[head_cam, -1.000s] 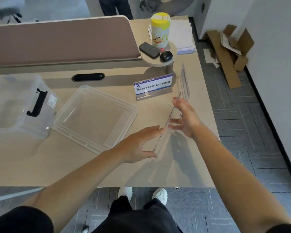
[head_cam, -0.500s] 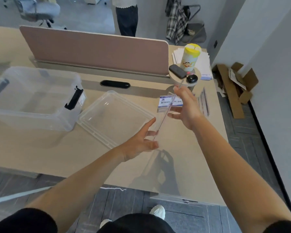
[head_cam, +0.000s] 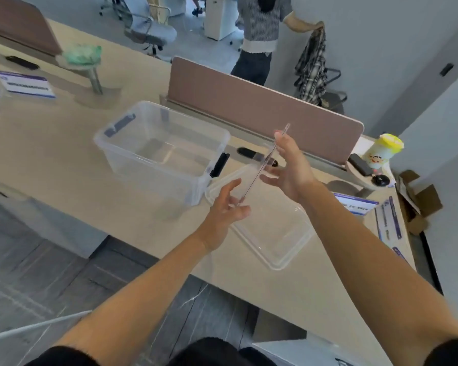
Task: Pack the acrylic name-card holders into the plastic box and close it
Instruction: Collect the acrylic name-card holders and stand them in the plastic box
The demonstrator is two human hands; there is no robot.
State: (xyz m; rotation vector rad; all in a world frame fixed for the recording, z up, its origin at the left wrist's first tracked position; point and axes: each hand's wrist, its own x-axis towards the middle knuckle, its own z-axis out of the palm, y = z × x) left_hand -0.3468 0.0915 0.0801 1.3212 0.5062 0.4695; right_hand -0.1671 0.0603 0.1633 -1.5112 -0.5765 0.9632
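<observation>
Holding clear acrylic holder [head_cam: 265, 165] edgewise, both hands [head_cam: 292, 167], writing unreadable.

Clear acrylic holder [head_cam: 265, 165] held in the air, edge-on and tilted, above the lid. Plastic box [head_cam: 161, 151]: transparent, open, upright on desk, dark latches at both ends. Its clear lid [head_cam: 273, 228] lies flat on desk just right of box.

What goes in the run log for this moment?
phase: carry | holder: between left hand, right hand | box: open | lid: on desk
</observation>
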